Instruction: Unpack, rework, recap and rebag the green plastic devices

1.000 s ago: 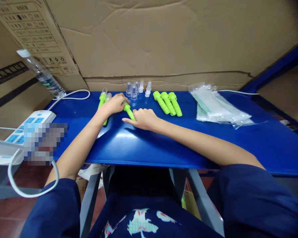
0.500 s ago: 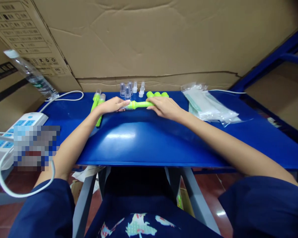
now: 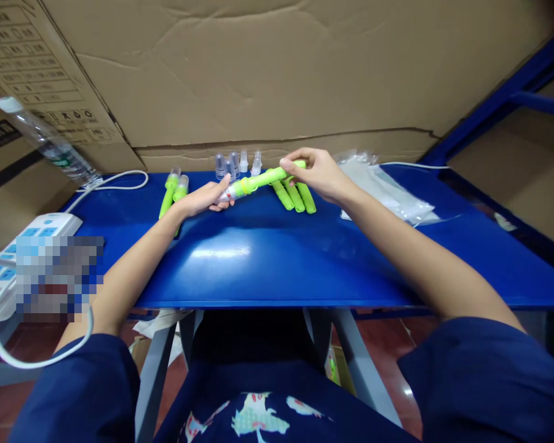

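Observation:
My left hand (image 3: pixel 207 198) is closed around the clear end of a bright green stick (image 3: pixel 263 179) that looks like a toy light stick. With its fingertips, my right hand (image 3: pixel 316 172) pinches the stick's other end, which tilts up to the right. A yellowish ring sits where the green handle meets the clear part. Just beneath my right hand, three green handles (image 3: pixel 296 197) lie side by side on the blue table (image 3: pixel 268 264). Behind the held stick stand several clear plastic caps (image 3: pixel 220 166). Two more green sticks with clear tops (image 3: pixel 168 195) lie left of my left hand.
Clear plastic bags (image 3: pixel 388 191) lie at the right. On the left are a white power strip (image 3: pixel 58 224), a looping white cable (image 3: pixel 138 178), a blurred-out item and a leaning water bottle (image 3: pixel 55 147). Cardboard (image 3: pixel 258 74) walls off the back.
My right hand has risen and now grips the handle's end with its fingertips, tipping that end upward. The three handles beneath show more fully. My left hand keeps its hold on the clear end.

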Demonstrator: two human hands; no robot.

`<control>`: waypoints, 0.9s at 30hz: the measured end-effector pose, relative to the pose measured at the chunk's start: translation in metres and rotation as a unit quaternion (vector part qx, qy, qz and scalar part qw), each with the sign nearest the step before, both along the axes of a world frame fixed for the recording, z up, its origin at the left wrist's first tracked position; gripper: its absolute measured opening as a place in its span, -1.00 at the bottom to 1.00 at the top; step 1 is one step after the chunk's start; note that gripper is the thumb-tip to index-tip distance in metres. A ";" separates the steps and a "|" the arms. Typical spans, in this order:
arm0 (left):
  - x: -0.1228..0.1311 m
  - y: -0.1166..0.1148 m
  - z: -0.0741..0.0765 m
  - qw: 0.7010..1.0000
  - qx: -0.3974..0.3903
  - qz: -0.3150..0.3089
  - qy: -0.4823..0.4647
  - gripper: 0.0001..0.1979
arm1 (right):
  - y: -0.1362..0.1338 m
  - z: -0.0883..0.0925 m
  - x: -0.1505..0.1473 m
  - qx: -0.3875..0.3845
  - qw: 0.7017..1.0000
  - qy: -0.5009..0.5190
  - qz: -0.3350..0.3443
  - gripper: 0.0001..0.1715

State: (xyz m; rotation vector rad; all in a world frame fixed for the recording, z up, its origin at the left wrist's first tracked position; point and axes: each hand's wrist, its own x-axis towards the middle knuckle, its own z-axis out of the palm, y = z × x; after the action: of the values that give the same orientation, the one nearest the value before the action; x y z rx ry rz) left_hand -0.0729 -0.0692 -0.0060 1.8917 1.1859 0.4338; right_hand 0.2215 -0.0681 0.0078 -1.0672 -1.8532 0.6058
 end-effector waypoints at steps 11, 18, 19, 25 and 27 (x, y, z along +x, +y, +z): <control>0.000 0.016 -0.002 0.997 0.066 0.036 0.011 -0.45 | 0.027 0.004 0.032 0.116 0.984 0.116 -0.072 -0.23; 0.033 0.032 0.005 0.926 0.294 0.146 0.185 -0.63 | 0.027 -0.015 0.048 0.124 0.981 0.117 -0.093 -0.34; 0.039 0.036 0.006 0.923 0.300 0.142 0.196 -0.65 | 0.027 -0.018 0.050 0.128 0.981 0.116 -0.090 -0.37; 0.058 0.065 0.011 0.916 0.325 0.130 0.196 -0.76 | 0.029 -0.029 0.053 0.135 0.978 0.119 -0.102 -0.40; 0.057 0.063 0.016 0.905 0.365 0.145 0.165 -0.76 | 0.028 -0.029 0.053 0.148 0.975 0.104 -0.127 -0.40</control>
State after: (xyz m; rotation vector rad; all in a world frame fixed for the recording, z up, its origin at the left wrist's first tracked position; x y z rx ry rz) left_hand -0.0155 -0.0065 0.0102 2.4989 1.7054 0.8338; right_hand 0.2749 -0.0403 -0.0215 -0.9791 -1.5363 0.2679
